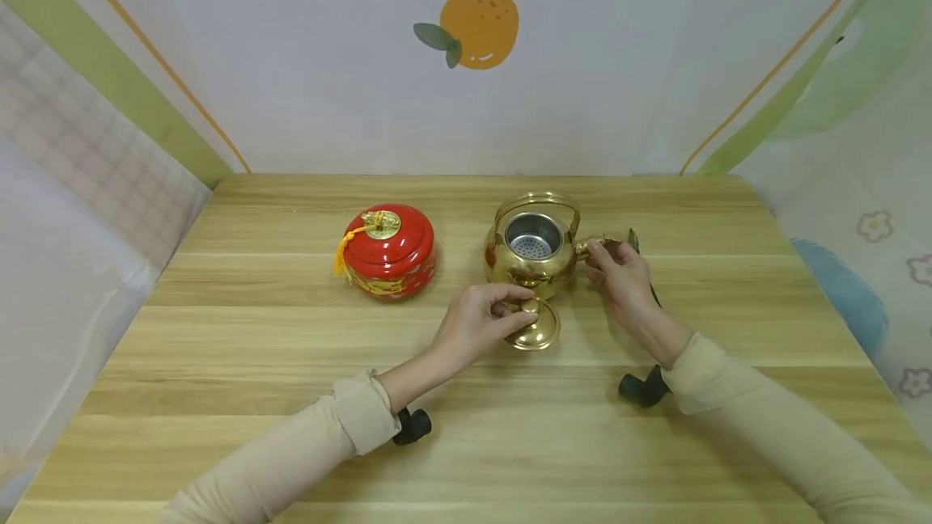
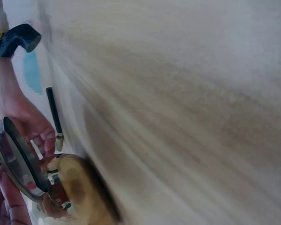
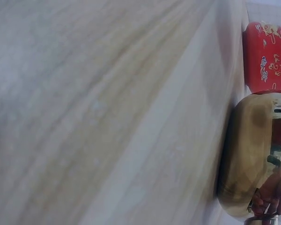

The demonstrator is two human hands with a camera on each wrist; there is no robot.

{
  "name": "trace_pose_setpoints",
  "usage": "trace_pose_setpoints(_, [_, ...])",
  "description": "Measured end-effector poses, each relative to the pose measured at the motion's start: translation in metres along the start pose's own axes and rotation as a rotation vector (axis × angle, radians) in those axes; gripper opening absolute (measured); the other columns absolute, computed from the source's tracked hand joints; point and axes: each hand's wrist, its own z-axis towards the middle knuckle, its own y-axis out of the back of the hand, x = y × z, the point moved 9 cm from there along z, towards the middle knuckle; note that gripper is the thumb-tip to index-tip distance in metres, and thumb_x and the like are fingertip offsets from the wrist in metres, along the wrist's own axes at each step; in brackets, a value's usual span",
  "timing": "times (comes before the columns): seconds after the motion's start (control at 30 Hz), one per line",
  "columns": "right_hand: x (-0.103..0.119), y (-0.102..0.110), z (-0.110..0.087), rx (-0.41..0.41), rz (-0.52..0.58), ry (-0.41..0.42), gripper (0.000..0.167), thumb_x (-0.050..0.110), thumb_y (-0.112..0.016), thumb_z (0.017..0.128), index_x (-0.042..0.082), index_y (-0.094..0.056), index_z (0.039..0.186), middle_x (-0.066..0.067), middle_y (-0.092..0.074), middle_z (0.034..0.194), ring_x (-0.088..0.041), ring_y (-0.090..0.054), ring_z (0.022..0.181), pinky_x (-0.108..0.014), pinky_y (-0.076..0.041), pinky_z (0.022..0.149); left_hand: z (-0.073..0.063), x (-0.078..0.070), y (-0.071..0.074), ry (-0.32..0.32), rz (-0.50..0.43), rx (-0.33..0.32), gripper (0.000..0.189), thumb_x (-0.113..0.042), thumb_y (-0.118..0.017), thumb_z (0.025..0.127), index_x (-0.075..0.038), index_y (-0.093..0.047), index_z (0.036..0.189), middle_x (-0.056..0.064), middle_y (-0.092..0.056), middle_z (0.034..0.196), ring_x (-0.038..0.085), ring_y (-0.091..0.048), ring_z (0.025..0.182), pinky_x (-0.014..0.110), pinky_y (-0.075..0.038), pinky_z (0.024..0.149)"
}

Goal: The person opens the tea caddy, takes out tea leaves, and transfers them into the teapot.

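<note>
My left hand pinches the knob of a round gold lid. In the left wrist view the lid is tilted on edge, its underside towards the pot. Just beyond it stands a shiny gold teapot with an arched handle over the top. The pot's mouth is uncovered and shows a perforated steel strainer. On the pot's right side, my right hand pinches the spout between thumb and fingers. The right wrist view catches the pot's rounded side, with a hand mirrored in it.
A lidded red jar with a gold medallion and yellow tassel stands left of the teapot. Behind the right hand lies a thin dark stick with a gold-coloured end. Black wrist cameras hang under both sleeves. A printed cloth backs the wooden table.
</note>
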Motion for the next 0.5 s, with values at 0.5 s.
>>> trace_pose_setpoints(0.5, [0.001,0.000,-0.001,0.016,-0.038,-0.017,0.012,0.025,-0.062,0.090,0.017,-0.055,0.097,0.006,-0.051,0.097,-0.005,-0.053,0.083,-0.014,-0.050,0.069,-0.005,0.019,-0.025,0.105,0.011,0.147,0.022,-0.012,-0.075,0.079,-0.005,-0.072,0.101,0.007,-0.073,0.092,0.008,-0.066,0.068,0.014,-0.050,0.057])
